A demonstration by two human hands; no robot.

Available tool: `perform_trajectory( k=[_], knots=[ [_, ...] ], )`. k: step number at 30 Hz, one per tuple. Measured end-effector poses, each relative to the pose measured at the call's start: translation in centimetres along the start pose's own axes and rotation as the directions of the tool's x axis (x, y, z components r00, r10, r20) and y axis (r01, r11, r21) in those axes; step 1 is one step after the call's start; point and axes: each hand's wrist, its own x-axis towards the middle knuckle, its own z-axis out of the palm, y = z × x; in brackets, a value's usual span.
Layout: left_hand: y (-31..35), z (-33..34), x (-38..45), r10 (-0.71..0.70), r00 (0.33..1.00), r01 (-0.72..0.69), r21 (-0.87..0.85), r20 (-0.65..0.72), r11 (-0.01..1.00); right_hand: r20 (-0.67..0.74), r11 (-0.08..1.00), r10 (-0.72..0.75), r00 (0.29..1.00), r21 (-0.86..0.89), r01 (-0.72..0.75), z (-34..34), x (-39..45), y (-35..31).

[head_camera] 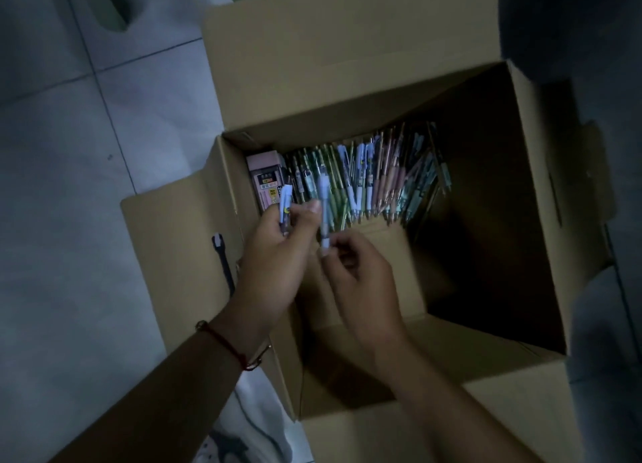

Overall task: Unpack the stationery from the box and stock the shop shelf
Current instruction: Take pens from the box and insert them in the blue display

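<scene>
An open cardboard box [521, 202] stands on the floor with its flaps spread. Along its far inner wall lies a row of several pens [378, 181] in green, blue, pink and grey. A pink packet [265, 179] sits at the row's left end. My left hand [274, 254] hovers over the box's left edge and grips a pale blue pen [285, 207]. My right hand [361, 282] is beside it over the box and pinches the lower end of a second pale blue pen [324, 212], which points up and away.
The box's right half is dark and looks bare. A black tool with a white tip [222, 261] lies on the left flap [173, 236]. Pale tiled floor [69, 184] surrounds the box. White cloth [257, 424] shows at the bottom.
</scene>
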Motion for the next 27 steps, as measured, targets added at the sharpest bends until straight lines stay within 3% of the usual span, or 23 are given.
perform_trajectory(
  k=[2,4,6,8,10,13,16,24,27],
  knots=[
    [0.0,-0.3,0.0,0.013,1.000,-0.014,0.069,0.009,0.997,0.145,0.999,-0.004,0.989,0.041,-0.002,0.4,-2.0,-1.2],
    [-0.4,-0.9,0.0,0.084,0.996,-0.080,0.182,-0.017,0.980,0.186,0.999,0.009,0.983,0.041,-0.017,0.9,-2.0,-1.5],
    [-0.8,-2.0,0.0,0.123,0.988,-0.095,0.263,-0.092,0.960,0.053,0.998,0.052,0.997,0.028,-0.053,1.5,0.5,-1.2],
    [-1.3,-3.5,0.3,0.127,0.975,-0.064,0.313,-0.184,0.948,-0.150,0.987,0.067,0.986,-0.135,-0.088,2.1,4.6,-0.4],
    [-2.1,-5.1,0.7,0.117,0.961,-0.034,0.312,-0.251,0.949,-0.253,0.942,0.048,0.966,-0.311,-0.128,3.1,8.7,0.7],
    [-3.6,-7.4,0.9,0.119,0.958,-0.048,0.265,-0.259,0.963,-0.263,0.850,0.095,0.960,-0.481,-0.216,6.5,12.0,1.3],
    [-4.6,-9.3,0.4,0.115,0.964,-0.052,0.255,-0.240,0.966,-0.248,0.737,0.042,0.968,-0.647,-0.197,9.4,12.6,1.3],
    [-8.0,-13.4,-0.7,0.038,0.972,0.002,0.168,-0.232,0.986,-0.104,0.745,-0.001,0.995,-0.663,-0.068,12.8,9.6,2.2],
    [-8.4,-13.7,-1.1,0.024,0.986,-0.006,0.112,-0.162,0.994,-0.122,0.832,0.056,0.991,-0.544,-0.114,13.1,9.1,2.2]
  ],
)
